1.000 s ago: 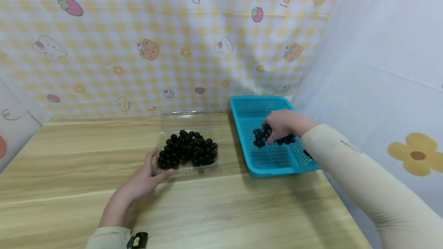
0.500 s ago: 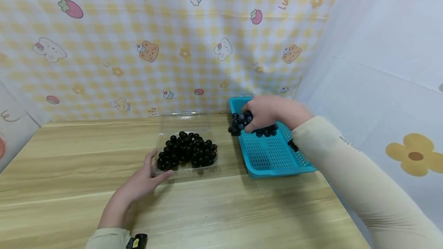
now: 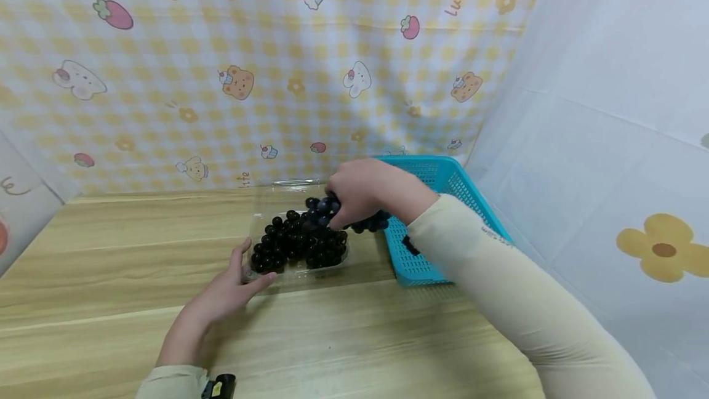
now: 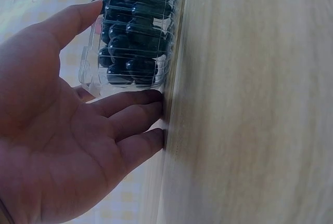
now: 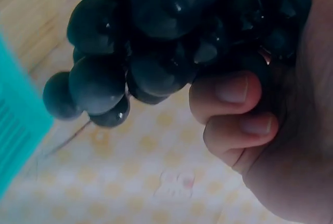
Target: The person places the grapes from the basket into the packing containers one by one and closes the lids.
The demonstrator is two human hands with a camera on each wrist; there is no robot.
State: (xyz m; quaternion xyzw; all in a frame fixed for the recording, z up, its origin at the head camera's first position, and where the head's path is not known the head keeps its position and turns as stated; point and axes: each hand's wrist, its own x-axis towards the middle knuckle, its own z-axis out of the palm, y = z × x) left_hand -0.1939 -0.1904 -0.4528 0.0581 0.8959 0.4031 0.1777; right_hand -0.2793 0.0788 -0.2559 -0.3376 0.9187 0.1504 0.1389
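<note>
Fingers point(image 5: 226, 96) of the R hand point(image 3: 357, 186) curl tight round a bunch of black grapes point(image 5: 158, 52), w/ some fruit poking out on either side of the fist. Held bunch hangs over the R rear part of a clear plastic clamshell point(image 3: 312, 272); can't tell if it touches the other black grapes point(image 3: 288, 240) heaped inside. Clamshell's lid point(image 3: 296, 188) is open, on the side twd the checked backdrop point(image 3: 166, 72).

L hand point(image 3: 229, 291) is spread at the clamshell's L end, thumb by the near corner, grasping nothing; several fingertips rest on the wood-grain table point(image 3: 122, 319), per L wrist cam.

Blue perforated plastic basket point(image 3: 476, 193) sits R of the clamshell, a bit apart, partly hidden under the R forearm in its beige sleeve point(image 3: 532, 306). Black wrist strap w/ a yellow mark point(image 3: 223, 386) shows at the L cuff.
</note>
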